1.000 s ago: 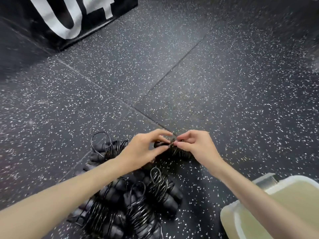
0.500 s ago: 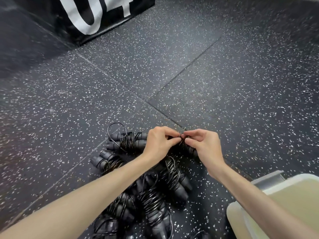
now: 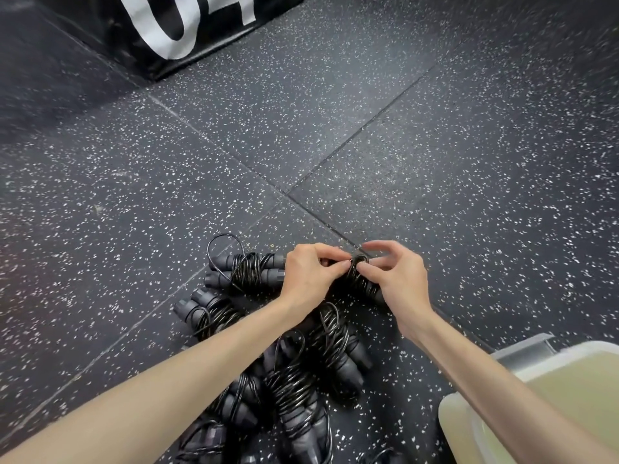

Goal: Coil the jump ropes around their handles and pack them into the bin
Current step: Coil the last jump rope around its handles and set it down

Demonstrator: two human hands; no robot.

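Since half a second ago, my right hand (image 3: 400, 283) has spread its upper fingers, which were tucked down beside the left; both hands stay at the same bundle and the pile has not shifted.

On the left I see coiled jump ropes (image 3: 254, 333) heaped on the speckled black floor (image 3: 469, 155): thin glossy black cord wound tightly round pairs of dark grey ribbed handles. One bundle (image 3: 246, 271) at the far left of the heap has a loose loop of cord standing up from it.

My left hand (image 3: 306, 274) reaches in over the heap, fingers curled, thumb and forefinger pinching the cord at the top of the rope being coiled (image 3: 360, 279). That rope lies just past the heap, between my two hands, with a small loop at its top end. My right hand's grip has thumb and forefinger closed on the same loop, while its other fingers are lifted and blurred.

At the lower right a pale translucent bin (image 3: 502, 356) sits on the floor, well apart from the heap; my right forearm crosses it. I cannot tell what is inside.
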